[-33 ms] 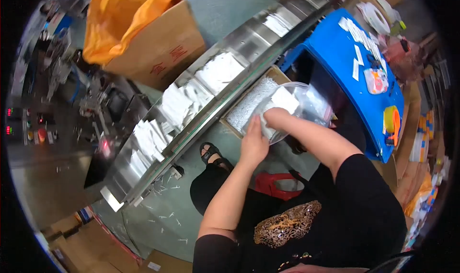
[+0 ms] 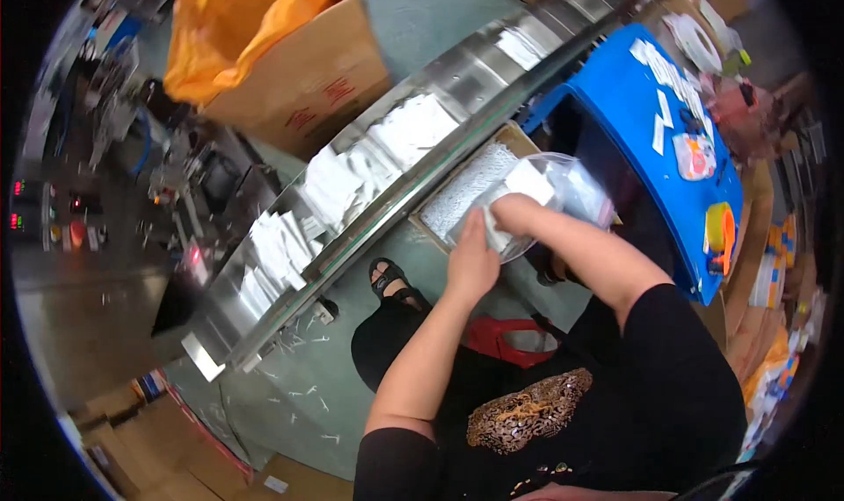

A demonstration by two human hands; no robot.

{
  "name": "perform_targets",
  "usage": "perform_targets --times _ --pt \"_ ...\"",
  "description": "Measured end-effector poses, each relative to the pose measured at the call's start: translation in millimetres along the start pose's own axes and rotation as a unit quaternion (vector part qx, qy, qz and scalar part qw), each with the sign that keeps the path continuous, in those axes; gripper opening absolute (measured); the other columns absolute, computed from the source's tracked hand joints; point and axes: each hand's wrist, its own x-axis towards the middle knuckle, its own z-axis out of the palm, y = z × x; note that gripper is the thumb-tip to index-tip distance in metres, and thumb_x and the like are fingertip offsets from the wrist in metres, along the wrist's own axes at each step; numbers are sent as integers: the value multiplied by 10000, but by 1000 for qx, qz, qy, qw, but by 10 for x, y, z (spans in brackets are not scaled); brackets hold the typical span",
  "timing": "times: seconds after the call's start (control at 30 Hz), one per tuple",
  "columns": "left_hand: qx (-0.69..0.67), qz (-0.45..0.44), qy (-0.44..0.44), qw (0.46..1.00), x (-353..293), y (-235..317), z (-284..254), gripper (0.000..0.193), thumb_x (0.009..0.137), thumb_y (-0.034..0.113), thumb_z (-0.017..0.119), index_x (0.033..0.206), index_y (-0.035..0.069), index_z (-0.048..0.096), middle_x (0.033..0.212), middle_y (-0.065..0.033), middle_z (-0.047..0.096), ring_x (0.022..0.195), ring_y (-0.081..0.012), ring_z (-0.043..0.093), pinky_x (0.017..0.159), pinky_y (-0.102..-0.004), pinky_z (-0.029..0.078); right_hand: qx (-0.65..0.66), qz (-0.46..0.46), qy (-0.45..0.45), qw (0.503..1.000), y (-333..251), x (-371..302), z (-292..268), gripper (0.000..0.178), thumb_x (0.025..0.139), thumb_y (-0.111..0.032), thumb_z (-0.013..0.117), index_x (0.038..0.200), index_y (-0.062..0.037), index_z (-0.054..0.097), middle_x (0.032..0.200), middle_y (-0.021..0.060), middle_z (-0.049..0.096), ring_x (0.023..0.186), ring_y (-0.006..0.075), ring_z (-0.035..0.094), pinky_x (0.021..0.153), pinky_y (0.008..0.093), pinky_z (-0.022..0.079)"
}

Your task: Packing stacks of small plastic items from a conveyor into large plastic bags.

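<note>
Along the front edge of the steel conveyor (image 2: 457,79), which ran slantwise from lower left to upper right in the head view, little free room was left: an open cardboard box (image 2: 466,189) of white pieces was pressed against that edge, and the blue table (image 2: 633,123) stood just beyond it on the right. White flat packets (image 2: 334,185) were spread in loose heaps along the conveyor bed. On its far side a large carton lined with an orange bag (image 2: 255,35) was set. Bare green floor (image 2: 299,387), strewn with small white scraps, was left open at the lower left, under the conveyor's edge.

A clear plastic bag (image 2: 563,198) was held over the near corner of the box, between box and table. The left hand (image 2: 472,259) was laid against the bag's lower side, fingers together and fairly flat, the mouth of the bag pinched under them. The right hand (image 2: 514,213) was thrust into the bag and closed around a white packet (image 2: 530,180); how tightly it was closed could not be told through the plastic.
</note>
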Motion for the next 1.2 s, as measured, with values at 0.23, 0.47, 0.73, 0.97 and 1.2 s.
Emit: perform_targets --times 0.23,0.47,0.73,0.97,1.2 --pt "-14 9 -33 999 -118 61 12 609 720 54 446 1313 -9 320 1345 -211 342 1030 -388 512 883 -420 422 435 9 6 900 -510 -225 -1490 205 802 -207 606 836 -5 595 720 99 614 624 92 574 560 252 454" --pt "-60 139 88 985 -64 -104 328 475 834 338 519 1246 118 439 1252 -122 487 1125 -287 478 896 -377 396 451 -189 103 866 -2287 826 -868 467 791 -120 523 1238 -8 446 1177 180 537 1072 257 532 892 315 419" --pt "-593 120 -48 795 -174 -389 527 511 889 338 470 1324 112 326 1359 -78 350 1244 -222 335 1022 -363 277 500 -12 75 863 -2955 1502 -548 613 771 -106 505 1318 56 280 1163 266 508 1067 327 513 886 344 407" --pt "-670 81 -63 735 -242 -497 616 548 824 325 581 1284 92 394 1345 -90 381 1236 -233 356 1001 -361 296 152 -67 -3 986 -3042 1424 -688 712 754 -52 503 1365 45 150 1163 282 501 1059 340 524 892 335 406" --pt "-666 77 -78 737 -361 -489 499 577 828 262 599 1318 93 346 1372 -79 346 1248 -224 339 1009 -357 288 119 -101 6 988 -3021 1651 -406 798 749 -42 528 1387 4 50 1108 277 519 996 367 545 847 376 436"
